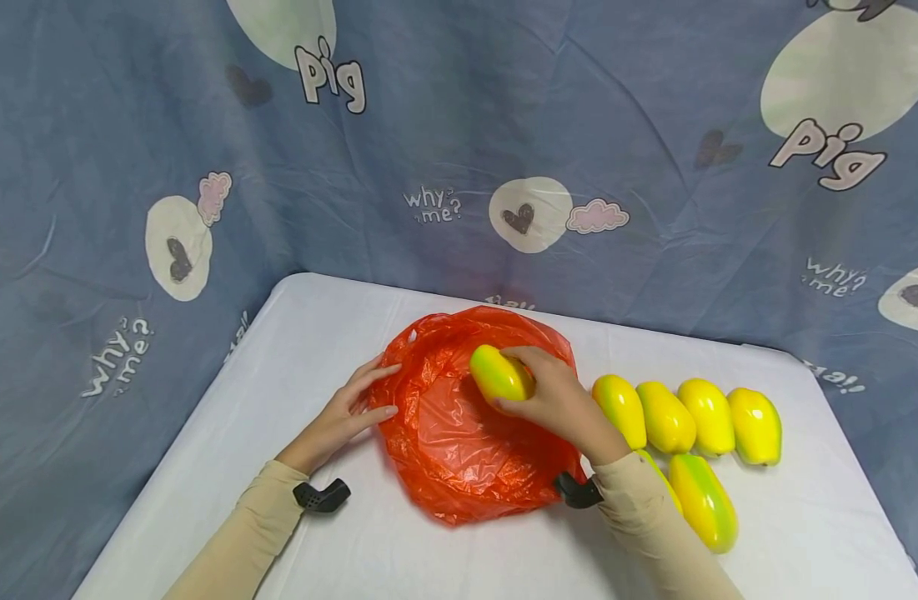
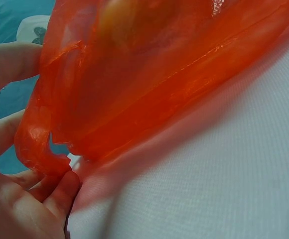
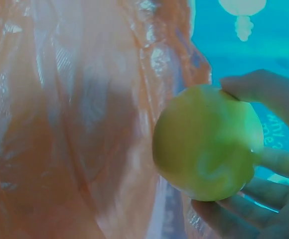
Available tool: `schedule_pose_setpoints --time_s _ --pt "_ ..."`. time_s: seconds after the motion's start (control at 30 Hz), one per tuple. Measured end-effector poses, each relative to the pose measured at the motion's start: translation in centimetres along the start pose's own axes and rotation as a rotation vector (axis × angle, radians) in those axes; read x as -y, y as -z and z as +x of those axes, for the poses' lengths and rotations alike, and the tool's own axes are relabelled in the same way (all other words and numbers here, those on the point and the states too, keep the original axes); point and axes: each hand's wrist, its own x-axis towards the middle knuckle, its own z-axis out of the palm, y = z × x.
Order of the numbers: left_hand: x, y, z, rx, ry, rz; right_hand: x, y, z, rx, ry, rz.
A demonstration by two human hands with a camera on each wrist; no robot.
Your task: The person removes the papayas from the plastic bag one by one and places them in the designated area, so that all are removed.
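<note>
A red plastic bag (image 1: pixel 469 442) lies spread on the table with its mouth facing up. My left hand (image 1: pixel 346 417) holds its left rim, thumb and one finger over the edge; in the left wrist view the other fingers (image 2: pixel 67 191) touch the folded handle. Over the bag's mouth, my right hand (image 1: pixel 552 396) grips a glossy yellow-green mango (image 1: pixel 498 373) between thumb and fingers. In the right wrist view the mango (image 3: pixel 204 144) shows end-on, beside the bag wall (image 3: pixel 84 114).
Several mangoes (image 1: pixel 704 417) stand in a row right of the bag. Nearer me lies another mango (image 1: pixel 702 504), with one more partly hidden by my right sleeve (image 1: pixel 646 508). White cloth covers the table (image 1: pixel 826 517); a blue printed curtain (image 1: pixel 428 133) hangs behind it.
</note>
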Motion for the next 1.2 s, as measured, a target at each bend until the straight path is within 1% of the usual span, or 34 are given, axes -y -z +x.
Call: schedule_pose_setpoints --time_s 0.33,0.53,0.63,1.0,1.2 --pt "-0.2 -0.1 -0.1 0.006 -0.016 -0.021 0.1 0.7 -1.8 -0.099 -0.034 0.052" --pt "-0.3 -0.1 -0.2 0.003 -0.002 0.011 -0.2 1.5 -3.0 -0.168 -0.032 0.150" --pt "-0.4 -0.1 -0.2 0.002 -0.006 0.011 -0.4 1.8 -3.5 -0.204 -0.024 0.186" --pt "-0.5 -0.1 -0.2 0.007 -0.026 -0.031 -1.4 2.0 -5.6 -0.353 -0.028 0.212" --pt "-0.5 -0.1 -0.2 0.006 -0.022 -0.029 -2.0 2.5 -6.9 -0.377 -0.068 0.195"
